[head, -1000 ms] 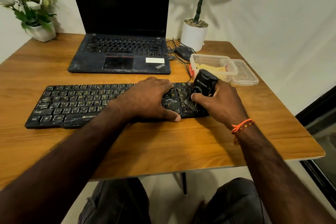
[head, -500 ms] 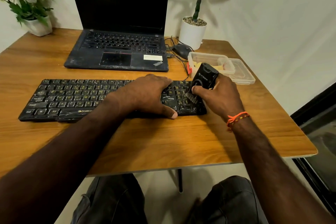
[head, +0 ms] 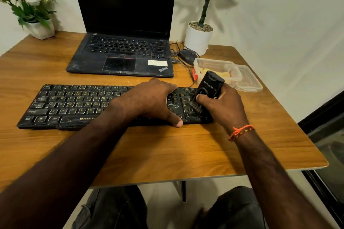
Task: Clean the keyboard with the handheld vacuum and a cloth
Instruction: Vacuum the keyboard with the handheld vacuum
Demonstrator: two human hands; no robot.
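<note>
A black dusty keyboard (head: pixel 70 104) lies across the wooden table (head: pixel 167 154). My left hand (head: pixel 150 100) rests on the keys right of its middle, fingers spread and curved over them, thumb at the front edge. My right hand (head: pixel 223 109) grips a small black handheld vacuum (head: pixel 210 85), thumb on its front. The vacuum's brush head touches the number pad keys at the keyboard's right end. A yellow cloth (head: pixel 223 74) lies in a clear plastic container (head: pixel 214 63) just behind the vacuum.
An open black laptop (head: pixel 121 55) stands behind the keyboard. A mouse (head: pixel 187 55) with cables lies to its right, beside a white potted plant (head: pixel 198 39). The container's lid (head: pixel 247 80) lies at the right. A flower pot (head: pixel 40 29) stands at the back left corner.
The vacuum has shifted slightly back and forth over the right-end keys. My left hand stays on the keyboard. The camera view has drifted a little.
</note>
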